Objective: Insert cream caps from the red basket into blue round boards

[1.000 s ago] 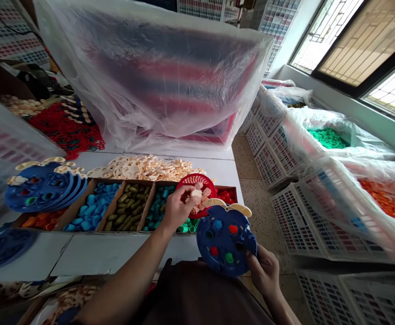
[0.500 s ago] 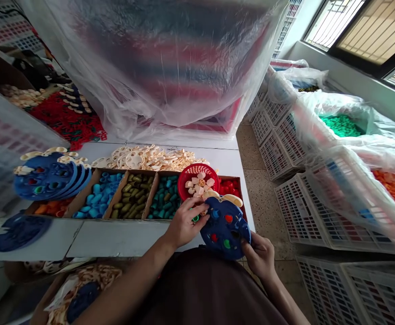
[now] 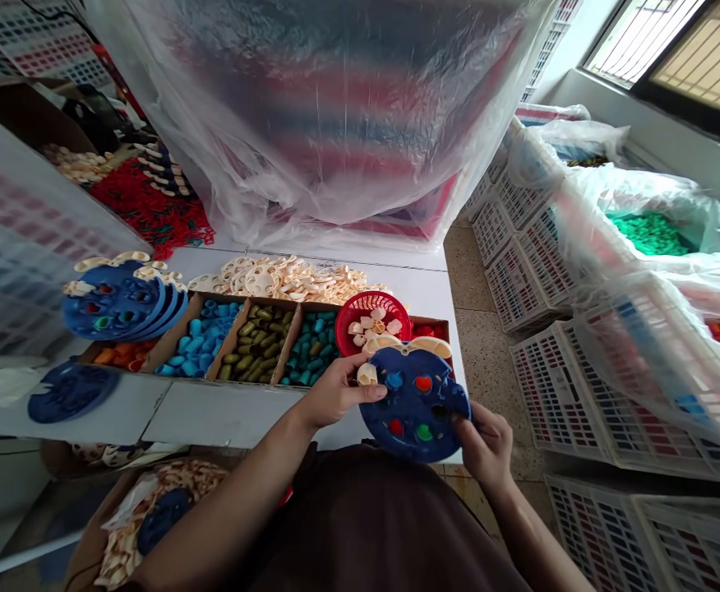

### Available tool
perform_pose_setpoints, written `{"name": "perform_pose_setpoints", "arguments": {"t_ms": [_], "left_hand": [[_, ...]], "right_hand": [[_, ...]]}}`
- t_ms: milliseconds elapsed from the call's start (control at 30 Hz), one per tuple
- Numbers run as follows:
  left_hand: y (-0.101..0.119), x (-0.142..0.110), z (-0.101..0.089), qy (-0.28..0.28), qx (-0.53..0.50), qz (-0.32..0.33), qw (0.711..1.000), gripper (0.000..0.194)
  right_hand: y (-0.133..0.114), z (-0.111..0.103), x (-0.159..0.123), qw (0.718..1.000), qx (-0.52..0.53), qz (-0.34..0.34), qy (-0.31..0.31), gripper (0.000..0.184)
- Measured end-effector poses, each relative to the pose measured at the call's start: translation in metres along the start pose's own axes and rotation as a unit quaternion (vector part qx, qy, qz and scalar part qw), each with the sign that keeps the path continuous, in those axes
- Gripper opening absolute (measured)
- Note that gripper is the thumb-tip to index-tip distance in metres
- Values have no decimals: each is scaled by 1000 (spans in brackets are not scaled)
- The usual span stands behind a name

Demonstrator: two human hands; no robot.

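Observation:
A round dark-blue plastic disc (image 3: 410, 407) with a notched right edge is held over the table's front edge, in front of my body. Red, green and blue pieces show in its openings, and a cream double-lobed part (image 3: 437, 349) spans its top. My left hand (image 3: 339, 393) is closed on the disc's left edge, thumb in front. A small hollow cream piece (image 3: 367, 374) sits by that thumb at the edge. My right hand (image 3: 488, 448) pinches the right edge, its thumb near the notch. Just behind the disc, a red basket (image 3: 343, 316) contains similar cream pieces.
A divided cardboard tray (image 3: 214, 378) holds orange, light-blue, olive, teal and red pieces. Flat cream parts (image 3: 286, 278) lie behind it. Stacked blue discs (image 3: 117, 304) stand at left, one disc (image 3: 70, 393) before them. Plastic-lined crates (image 3: 557, 386) line the right.
The camera view has shifted, so the table appears further right and slightly higher. My left fingers have moved onto the disc's edge, where the cream piece now shows more plainly.

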State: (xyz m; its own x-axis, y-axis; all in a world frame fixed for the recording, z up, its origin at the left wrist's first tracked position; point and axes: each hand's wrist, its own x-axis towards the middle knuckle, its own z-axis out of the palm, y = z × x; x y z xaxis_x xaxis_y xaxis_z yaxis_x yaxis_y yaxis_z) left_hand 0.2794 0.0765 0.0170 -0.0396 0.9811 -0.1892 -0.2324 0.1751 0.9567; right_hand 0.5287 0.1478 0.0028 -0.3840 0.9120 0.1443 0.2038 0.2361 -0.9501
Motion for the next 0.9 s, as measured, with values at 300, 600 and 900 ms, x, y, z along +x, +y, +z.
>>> {"name": "perform_pose_setpoints", "arguments": {"t_ms": [300, 600, 900], "left_hand": [[16, -8, 8, -4, -126, -22, 992, 39], [16, 4, 18, -4, -142, -45, 989, 50], [-3, 88, -32, 154, 238, 37, 958, 43]], "right_hand": [[-2, -11, 22, 997, 17, -3, 76, 33], [7, -17, 17, 995, -4, 23, 101, 34], [26, -7, -3, 998, -11, 21, 66, 34]]}}
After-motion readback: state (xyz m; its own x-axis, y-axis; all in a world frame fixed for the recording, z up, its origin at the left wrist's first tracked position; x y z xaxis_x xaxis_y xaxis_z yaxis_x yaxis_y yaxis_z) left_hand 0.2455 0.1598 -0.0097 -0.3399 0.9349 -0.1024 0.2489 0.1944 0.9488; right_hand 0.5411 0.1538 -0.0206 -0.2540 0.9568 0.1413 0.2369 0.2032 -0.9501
